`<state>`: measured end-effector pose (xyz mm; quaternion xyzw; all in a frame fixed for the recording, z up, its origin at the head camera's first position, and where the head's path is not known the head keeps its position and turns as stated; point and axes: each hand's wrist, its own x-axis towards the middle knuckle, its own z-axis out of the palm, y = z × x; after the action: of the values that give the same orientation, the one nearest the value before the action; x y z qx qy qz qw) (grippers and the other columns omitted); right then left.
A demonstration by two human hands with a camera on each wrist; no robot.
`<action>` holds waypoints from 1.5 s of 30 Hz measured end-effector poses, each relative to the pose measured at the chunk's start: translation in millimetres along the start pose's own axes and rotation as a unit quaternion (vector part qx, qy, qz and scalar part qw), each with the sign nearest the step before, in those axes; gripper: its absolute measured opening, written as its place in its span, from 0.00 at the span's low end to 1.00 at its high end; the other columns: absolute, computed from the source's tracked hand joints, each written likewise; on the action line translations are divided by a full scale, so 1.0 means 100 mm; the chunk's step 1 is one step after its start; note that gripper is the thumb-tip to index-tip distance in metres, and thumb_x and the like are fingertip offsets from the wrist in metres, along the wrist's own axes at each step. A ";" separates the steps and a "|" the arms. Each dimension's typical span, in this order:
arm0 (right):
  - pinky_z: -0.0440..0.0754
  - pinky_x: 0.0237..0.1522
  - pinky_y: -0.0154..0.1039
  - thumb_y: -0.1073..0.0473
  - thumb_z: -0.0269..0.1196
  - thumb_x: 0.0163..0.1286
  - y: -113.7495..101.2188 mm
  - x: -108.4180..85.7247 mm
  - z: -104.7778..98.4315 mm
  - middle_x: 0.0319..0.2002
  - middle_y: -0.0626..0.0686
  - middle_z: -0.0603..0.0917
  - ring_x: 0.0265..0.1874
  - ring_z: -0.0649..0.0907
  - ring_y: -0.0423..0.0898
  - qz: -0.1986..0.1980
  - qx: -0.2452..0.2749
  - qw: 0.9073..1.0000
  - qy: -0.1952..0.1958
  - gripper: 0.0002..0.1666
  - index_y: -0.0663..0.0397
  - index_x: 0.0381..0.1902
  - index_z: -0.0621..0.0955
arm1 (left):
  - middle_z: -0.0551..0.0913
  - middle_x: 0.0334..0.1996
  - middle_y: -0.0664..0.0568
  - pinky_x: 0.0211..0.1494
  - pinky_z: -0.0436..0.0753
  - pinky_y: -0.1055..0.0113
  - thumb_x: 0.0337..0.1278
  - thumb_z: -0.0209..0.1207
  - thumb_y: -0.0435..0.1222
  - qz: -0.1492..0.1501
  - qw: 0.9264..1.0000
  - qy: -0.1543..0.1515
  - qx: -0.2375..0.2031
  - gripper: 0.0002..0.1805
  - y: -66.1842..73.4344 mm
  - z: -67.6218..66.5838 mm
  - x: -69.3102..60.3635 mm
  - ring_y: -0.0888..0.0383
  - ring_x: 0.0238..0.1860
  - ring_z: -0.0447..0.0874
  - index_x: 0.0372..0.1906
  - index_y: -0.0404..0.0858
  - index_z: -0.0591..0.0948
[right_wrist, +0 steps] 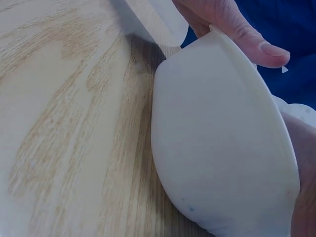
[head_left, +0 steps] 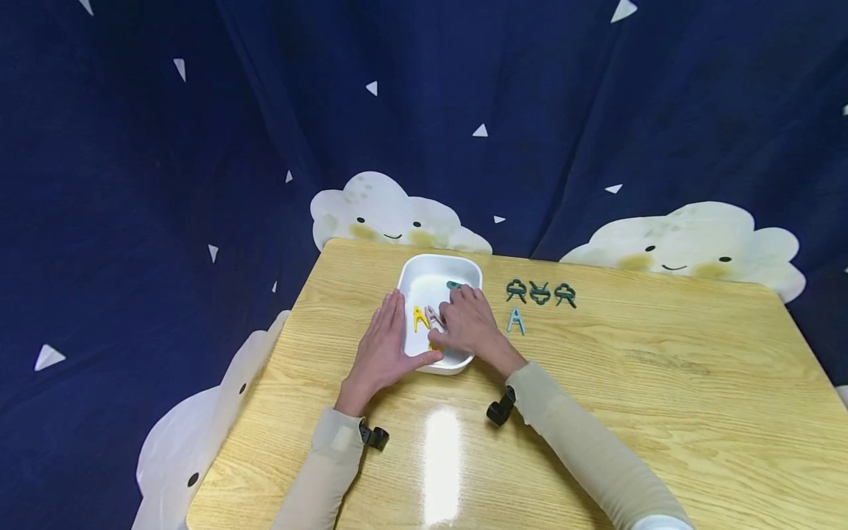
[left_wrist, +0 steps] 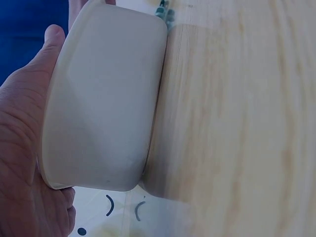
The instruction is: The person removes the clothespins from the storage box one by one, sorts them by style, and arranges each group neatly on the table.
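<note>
A white tray (head_left: pixel 427 263) holds several small plastic clips. My left hand (head_left: pixel 384 342) lies along the tray's left side with straight fingers, its thumb reaching over the near rim. In the left wrist view, that hand (left_wrist: pixel 22 128) touches the rim. Over the tray's right part, my right hand (head_left: pixel 470 320) has bent fingers reaching in; whether they pinch a clip is hidden. Beside its thumb lie a pale clip (head_left: pixel 432 315) and a yellow clip (head_left: pixel 417 318). A green clip (head_left: pixel 453 285) shows near the far end.
Right of the tray, dark green cloud-shaped clips (head_left: pixel 539 294) lie in a row on the wooden table (head_left: pixel 662 383). Below the row's left end is a light blue clip (head_left: pixel 516 319). A dark blue curtain (head_left: pixel 424 132) with clouds hangs behind the table.
</note>
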<state>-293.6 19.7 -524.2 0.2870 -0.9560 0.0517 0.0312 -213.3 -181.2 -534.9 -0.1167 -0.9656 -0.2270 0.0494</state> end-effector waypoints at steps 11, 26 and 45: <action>0.70 0.50 0.49 0.33 0.68 0.55 0.01 0.02 0.01 0.42 0.52 0.77 0.47 0.72 0.53 -0.022 -0.006 1.000 -0.009 0.30 0.47 0.45 0.80 | 0.36 0.86 0.44 0.86 0.45 0.52 0.49 0.56 0.80 -0.005 1.000 -0.004 -0.004 0.76 -0.01 0.00 -0.01 0.46 0.85 0.37 0.84 0.33 0.38; 0.73 0.56 0.52 0.27 0.67 0.59 0.03 0.10 -0.07 0.47 0.56 0.76 0.51 0.72 0.54 -0.052 -0.016 0.996 -0.068 0.33 0.45 0.46 0.77 | 0.36 0.86 0.45 0.86 0.45 0.53 0.48 0.56 0.81 -0.006 1.000 0.004 -0.005 0.76 -0.01 -0.01 0.00 0.50 0.85 0.33 0.84 0.34 0.38; 0.71 0.50 0.47 0.37 0.71 0.62 0.02 0.18 -0.08 0.41 0.52 0.72 0.46 0.69 0.52 -0.054 0.025 0.996 -0.071 0.26 0.48 0.48 0.84 | 0.37 0.86 0.44 0.86 0.44 0.55 0.49 0.56 0.80 -0.011 1.000 -0.005 0.002 0.75 0.02 0.00 0.00 0.48 0.85 0.35 0.84 0.33 0.39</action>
<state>-309.3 12.5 -514.6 0.3421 -0.9372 0.0534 -0.0414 -212.5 -179.9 -534.5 -0.1071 -0.9675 -0.2252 0.0422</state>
